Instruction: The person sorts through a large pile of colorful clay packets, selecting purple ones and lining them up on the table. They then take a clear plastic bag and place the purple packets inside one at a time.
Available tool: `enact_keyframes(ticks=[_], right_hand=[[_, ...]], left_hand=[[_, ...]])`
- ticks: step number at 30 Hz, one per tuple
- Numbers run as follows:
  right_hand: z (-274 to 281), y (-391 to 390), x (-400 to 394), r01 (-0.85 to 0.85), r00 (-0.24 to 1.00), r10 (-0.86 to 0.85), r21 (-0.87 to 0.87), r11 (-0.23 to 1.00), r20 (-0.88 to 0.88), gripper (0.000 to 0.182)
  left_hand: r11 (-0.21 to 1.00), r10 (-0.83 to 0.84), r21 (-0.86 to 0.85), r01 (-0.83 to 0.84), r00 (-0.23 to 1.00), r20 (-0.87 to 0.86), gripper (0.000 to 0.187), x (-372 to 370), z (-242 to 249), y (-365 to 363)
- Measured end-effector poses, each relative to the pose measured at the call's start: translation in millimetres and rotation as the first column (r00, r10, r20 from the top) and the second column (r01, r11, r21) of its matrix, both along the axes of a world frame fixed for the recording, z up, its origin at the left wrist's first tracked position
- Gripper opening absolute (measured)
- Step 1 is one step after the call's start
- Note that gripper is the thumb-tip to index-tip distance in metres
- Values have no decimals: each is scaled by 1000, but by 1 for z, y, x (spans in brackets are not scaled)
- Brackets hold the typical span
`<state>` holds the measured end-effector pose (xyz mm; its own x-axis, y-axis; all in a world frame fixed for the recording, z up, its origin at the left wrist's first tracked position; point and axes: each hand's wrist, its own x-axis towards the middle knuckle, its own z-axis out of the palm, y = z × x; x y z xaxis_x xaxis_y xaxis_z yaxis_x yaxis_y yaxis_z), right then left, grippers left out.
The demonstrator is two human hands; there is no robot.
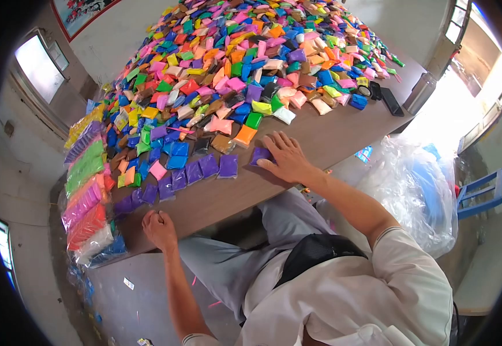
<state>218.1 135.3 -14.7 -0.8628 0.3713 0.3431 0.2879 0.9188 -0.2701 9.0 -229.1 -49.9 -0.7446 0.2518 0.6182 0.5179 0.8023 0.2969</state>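
Note:
Near the table's front edge, my left hand (160, 229) rests with its fingers curled into a loose fist; nothing shows in it. My right hand (288, 160) lies palm down on the tabletop, fingers spread. Its thumb and nearest fingers touch a small purple packet (258, 155) and partly cover it. To the left of that packet, past a small gap, a curved row of several purple packets (208, 165) runs toward my left hand. Behind the row, an orange packet (245, 135) and a brown packet (223, 143) lie at the front of a big multicoloured pile (222, 75).
Bagged packets sorted by colour (86, 167) line the left end of the brown table (326, 135). A metal flask (421, 92), a black phone (392, 102) and a roll of tape (364, 90) stand or lie at the right. Clear plastic bags (418, 196) and a blue stool (482, 195) are beyond my right arm.

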Motion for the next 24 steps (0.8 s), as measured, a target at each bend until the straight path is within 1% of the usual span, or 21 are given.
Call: enact_keyframes(ticks=[3,6,9,12,15,21,24], right_hand=[[-1,-18,-14,-50,998,51,48,998,-23,67],[-6,-24,-20,-62,993,75,136,989,-96,59],[-5,-18,-23,-145,986,154,128,981,-64,55],[-3,-13,-28,-224,973,229,144,964,-20,54],[1,-8,-31,-321,947,322,96,942,3,53],[-9,8,-52,-439,893,449,156,885,-31,54],[-1,10,-52,-458,888,458,155,875,36,57]], left_hand=[[1000,15,23,-16,1000,21,26,4,4,2],[1000,10,27,-11,1000,27,26,3,3,2],[999,1,34,-1,1000,6,27,2,0,1],[1000,0,23,0,1000,0,28,0,-1,1],[1000,3,22,-2,1000,-8,28,1,-1,2],[1000,9,-7,-9,1000,-8,28,2,1,1],[1000,-3,-3,3,1000,13,27,2,3,2]])
